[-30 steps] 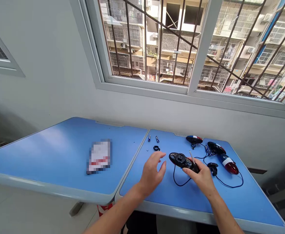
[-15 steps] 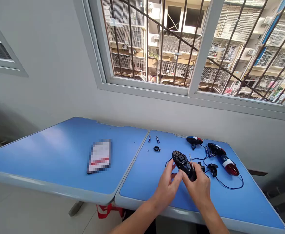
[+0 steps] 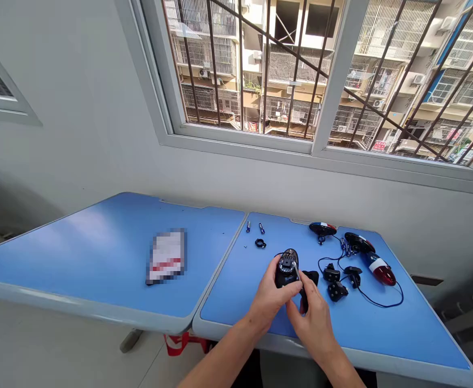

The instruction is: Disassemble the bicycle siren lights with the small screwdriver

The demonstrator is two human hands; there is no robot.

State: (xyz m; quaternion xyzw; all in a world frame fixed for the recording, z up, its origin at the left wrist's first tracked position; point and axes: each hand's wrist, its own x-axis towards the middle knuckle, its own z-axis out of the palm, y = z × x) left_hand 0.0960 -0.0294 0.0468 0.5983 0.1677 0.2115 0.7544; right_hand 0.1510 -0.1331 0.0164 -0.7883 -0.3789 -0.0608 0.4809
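Observation:
My left hand [image 3: 271, 291] is wrapped round a black oval device [image 3: 288, 265] with a raised mount on its upper face, held over the right table. My right hand [image 3: 311, 312] pinches a thin metal screwdriver [image 3: 296, 271], whose shaft lies close against the device; its handle is mostly hidden by the fingers. A black part shows just behind my right fingers. Beyond the device, a black ring clamp [image 3: 260, 243] lies on the table, with two small batteries [image 3: 248, 227] behind it.
Right of my hands are black clips [image 3: 337, 291], cables, two dark oval devices [image 3: 322, 229] and a red, white and blue one [image 3: 382, 270]. On the left table [image 3: 98, 258] lies a blurred white and red packet [image 3: 167, 256]. A wall with a barred window rises behind.
Both hands and the device have shifted left, and the device is turned more upright. The screwdriver has come closer to its mount. More of the black clips now shows.

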